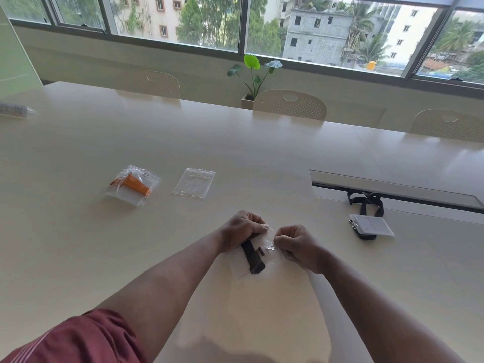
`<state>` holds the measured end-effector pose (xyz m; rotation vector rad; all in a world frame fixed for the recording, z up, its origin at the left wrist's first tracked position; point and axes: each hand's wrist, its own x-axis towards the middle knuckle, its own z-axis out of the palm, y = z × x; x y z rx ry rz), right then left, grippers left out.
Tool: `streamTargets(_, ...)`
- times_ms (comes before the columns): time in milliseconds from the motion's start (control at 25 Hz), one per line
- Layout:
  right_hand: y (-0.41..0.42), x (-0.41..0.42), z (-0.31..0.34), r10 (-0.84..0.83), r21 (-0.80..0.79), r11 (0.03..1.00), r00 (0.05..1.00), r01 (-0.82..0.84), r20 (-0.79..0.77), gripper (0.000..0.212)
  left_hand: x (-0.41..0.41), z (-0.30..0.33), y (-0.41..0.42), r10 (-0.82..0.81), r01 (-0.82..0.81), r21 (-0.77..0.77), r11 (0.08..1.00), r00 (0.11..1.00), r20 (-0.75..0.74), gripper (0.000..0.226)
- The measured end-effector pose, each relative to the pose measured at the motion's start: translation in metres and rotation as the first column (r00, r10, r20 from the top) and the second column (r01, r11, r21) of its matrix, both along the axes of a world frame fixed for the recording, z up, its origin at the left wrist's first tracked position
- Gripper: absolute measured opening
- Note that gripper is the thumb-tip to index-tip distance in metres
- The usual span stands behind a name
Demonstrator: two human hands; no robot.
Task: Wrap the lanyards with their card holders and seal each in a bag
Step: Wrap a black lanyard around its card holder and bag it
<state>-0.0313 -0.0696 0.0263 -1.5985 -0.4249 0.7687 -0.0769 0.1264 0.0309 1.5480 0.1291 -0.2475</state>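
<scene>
Black lanyard [253, 258] in clear bag [272, 254], orange lanyard [136, 186] in bag [131, 186]

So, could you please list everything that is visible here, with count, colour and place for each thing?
bag with orange lanyard: 1, clear bag, far left on table.
empty bag: 1, clear, right of the orange one.
bag with black lanyard: 1, clear, between both hands.
loose black lanyard: 1, black, right side by the table slot.
card holder: 1, clear with white card, on that lanyard.
table: 1, cream.
chairs: 3, cream, far side.
plant: 1, green, under the window.
left hand: pinches the bag's top edge.
right hand: pinches the same edge.
</scene>
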Motion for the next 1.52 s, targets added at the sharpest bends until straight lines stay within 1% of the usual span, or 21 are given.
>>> streamTargets(120,0.001,0.001,-0.001,0.005,-0.023,1.0,1.0,-0.004,0.022,0.028,-0.001,0.002,-0.001,0.003,-0.003,0.031,1.0,1.0,0.01,0.02)
streamTargets(320,-0.001,0.002,-0.002,0.031,-0.051,0.998,0.999,-0.029,0.035,0.024,-0.002,0.006,0.0,-0.006,0.004,0.086,0.996,1.0,0.027,0.02)
streamTargets(560,-0.001,-0.001,0.0,0.047,-0.046,0.998,0.999,-0.046,0.023,0.021,-0.003,0.008,-0.001,0.001,-0.003,0.098,0.995,1.0,0.018,0.02)
streamTargets(760,-0.002,-0.01,-0.003,-0.003,-0.019,1.0,1.0,0.003,-0.01,0.028,-0.002,0.005,0.002,0.026,-0.028,0.097,0.995,0.999,0.02,0.022)
streamTargets(840,-0.003,-0.012,-0.004,-0.01,-0.011,1.0,1.0,0.009,-0.007,0.025,-0.002,0.003,0.001,0.035,-0.038,0.101,0.994,0.999,0.03,0.021)
streamTargets(960,-0.004,-0.012,-0.004,0.003,-0.028,1.0,1.0,-0.003,-0.016,0.03,-0.002,0.0,0.0,0.047,-0.051,0.113,0.992,0.998,0.039,0.021)
streamTargets(1200,-0.005,-0.011,-0.003,0.032,-0.039,0.999,0.999,-0.033,-0.032,0.028,-0.002,-0.001,0.001,0.042,-0.047,0.12,0.992,0.998,0.042,0.022)
streamTargets(1280,-0.004,-0.011,-0.004,0.036,-0.016,0.999,0.999,-0.036,-0.033,0.029,-0.002,0.002,0.003,0.006,-0.01,0.129,0.992,1.0,0.027,0.017)
streamTargets(1360,-0.004,-0.012,-0.006,0.027,0.005,1.0,0.999,-0.027,-0.018,0.025,-0.002,0.006,0.008,-0.091,0.092,0.094,0.991,0.996,-0.012,0.017)
streamTargets(1440,-0.004,-0.012,-0.006,0.028,0.01,1.0,1.0,-0.028,-0.003,0.021,-0.001,0.01,0.012,-0.184,0.186,0.051,0.981,0.982,-0.04,0.022)
streamTargets(1520,-0.003,-0.012,-0.006,0.048,0.002,0.999,0.999,-0.048,0.008,0.02,0.001,0.013,0.014,-0.224,0.225,0.035,0.974,0.973,-0.049,0.032)
